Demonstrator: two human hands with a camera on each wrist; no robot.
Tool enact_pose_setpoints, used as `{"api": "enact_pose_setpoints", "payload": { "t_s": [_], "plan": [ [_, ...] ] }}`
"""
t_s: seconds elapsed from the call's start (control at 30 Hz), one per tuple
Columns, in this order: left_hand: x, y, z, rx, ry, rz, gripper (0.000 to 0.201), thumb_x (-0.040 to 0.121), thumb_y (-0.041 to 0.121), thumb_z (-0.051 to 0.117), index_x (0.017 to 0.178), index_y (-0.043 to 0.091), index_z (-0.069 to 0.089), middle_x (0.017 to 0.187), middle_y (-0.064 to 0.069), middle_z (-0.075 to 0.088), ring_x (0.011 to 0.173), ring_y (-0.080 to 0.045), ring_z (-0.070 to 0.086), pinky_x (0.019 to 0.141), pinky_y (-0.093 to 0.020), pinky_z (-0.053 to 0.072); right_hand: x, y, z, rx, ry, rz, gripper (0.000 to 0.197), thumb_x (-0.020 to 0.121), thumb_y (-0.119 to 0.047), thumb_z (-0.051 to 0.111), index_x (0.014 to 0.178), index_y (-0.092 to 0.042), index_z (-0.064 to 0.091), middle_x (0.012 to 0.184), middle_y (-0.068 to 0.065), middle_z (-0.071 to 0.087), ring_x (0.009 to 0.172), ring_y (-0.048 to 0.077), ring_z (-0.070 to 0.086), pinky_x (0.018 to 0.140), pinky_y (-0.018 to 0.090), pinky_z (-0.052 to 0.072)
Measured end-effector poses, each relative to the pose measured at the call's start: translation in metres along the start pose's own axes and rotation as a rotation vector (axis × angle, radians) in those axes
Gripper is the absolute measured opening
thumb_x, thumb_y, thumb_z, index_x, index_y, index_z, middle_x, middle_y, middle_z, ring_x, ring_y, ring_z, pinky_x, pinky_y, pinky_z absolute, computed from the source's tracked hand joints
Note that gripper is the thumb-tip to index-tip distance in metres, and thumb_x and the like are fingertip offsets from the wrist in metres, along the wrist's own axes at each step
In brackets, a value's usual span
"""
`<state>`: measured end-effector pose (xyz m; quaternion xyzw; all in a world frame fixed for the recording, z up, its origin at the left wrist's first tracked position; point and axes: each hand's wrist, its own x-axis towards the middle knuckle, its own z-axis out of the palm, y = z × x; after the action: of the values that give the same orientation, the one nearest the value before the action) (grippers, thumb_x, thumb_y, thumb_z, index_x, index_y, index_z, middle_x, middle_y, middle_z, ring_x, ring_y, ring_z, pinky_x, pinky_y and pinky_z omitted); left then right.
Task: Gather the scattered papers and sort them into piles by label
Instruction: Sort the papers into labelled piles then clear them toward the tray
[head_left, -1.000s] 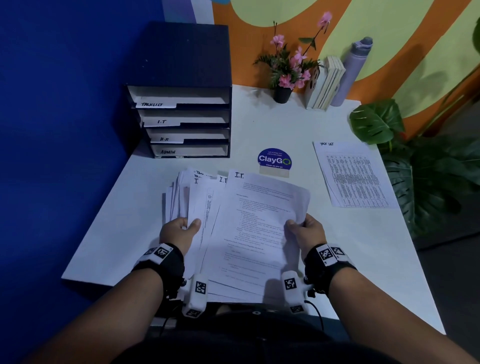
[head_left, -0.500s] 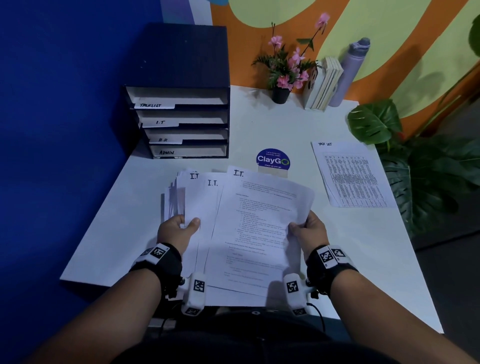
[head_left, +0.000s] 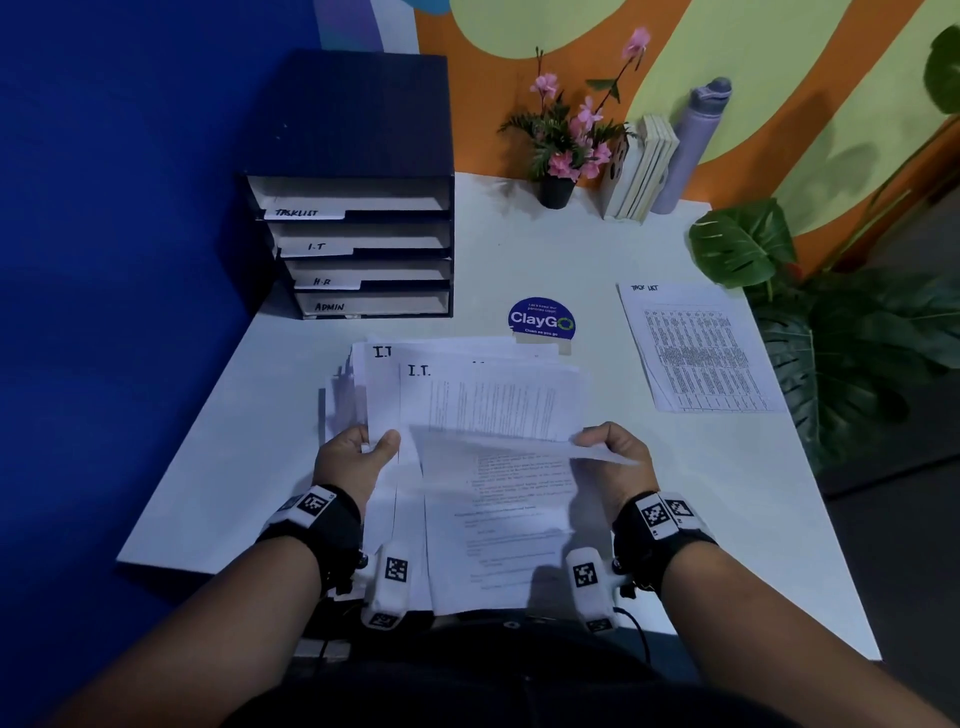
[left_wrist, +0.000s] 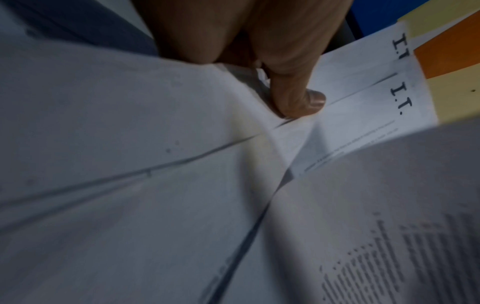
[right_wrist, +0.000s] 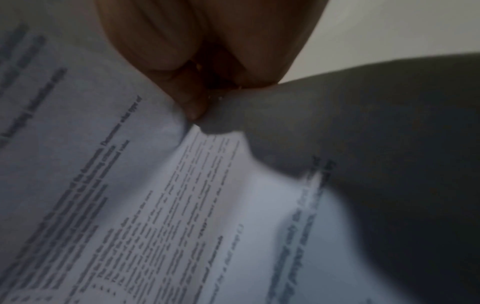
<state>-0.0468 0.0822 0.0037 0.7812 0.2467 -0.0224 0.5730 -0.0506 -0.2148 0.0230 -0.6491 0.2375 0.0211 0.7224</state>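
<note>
A person's left hand (head_left: 358, 452) pinches a fanned stack of papers (head_left: 488, 405) marked "I.T.", thumb on top, while the right hand (head_left: 613, 457) pinches the right edge of the top sheet (head_left: 519, 447), which curls between both sets of fingers. That loose fan could slip and mix labels if either pinch slackens. Beyond the fingertips sit a blue round sticker (head_left: 541, 319) and 4 labelled trays (head_left: 358, 249); right of the right fingers lies 1 task list sheet (head_left: 696, 348), nothing blocking it.
</note>
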Motion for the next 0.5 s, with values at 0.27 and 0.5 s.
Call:
{"api": "enact_pose_setpoints", "payload": {
  "t_s": [0.27,0.5],
  "plan": [
    [-0.005,0.006,0.002,-0.024,-0.031,0.042,0.021,0.088,0.027,0.067,0.072,0.015,0.062,0.072,0.007,0.063,0.067,-0.012,0.054,0.067,-0.022,0.042,0.000,-0.006,-0.001,-0.034,0.064,-0.006,0.032,0.082,0.015,0.052,0.068,-0.014,0.056,0.071,0.009,0.059,0.062,0.021,0.055,0.057,0.027,0.048],
    [-0.006,0.008,0.012,-0.068,-0.107,0.027,0.032,0.088,0.033,0.065,0.070,0.008,0.062,0.066,0.008,0.060,0.063,-0.011,0.052,0.065,-0.026,0.042,0.003,-0.009,-0.001,-0.153,0.056,-0.069,0.061,0.081,-0.005,0.062,0.131,-0.034,0.045,0.111,0.004,0.061,0.102,0.021,0.063,0.089,0.038,0.053]
  ]
}}
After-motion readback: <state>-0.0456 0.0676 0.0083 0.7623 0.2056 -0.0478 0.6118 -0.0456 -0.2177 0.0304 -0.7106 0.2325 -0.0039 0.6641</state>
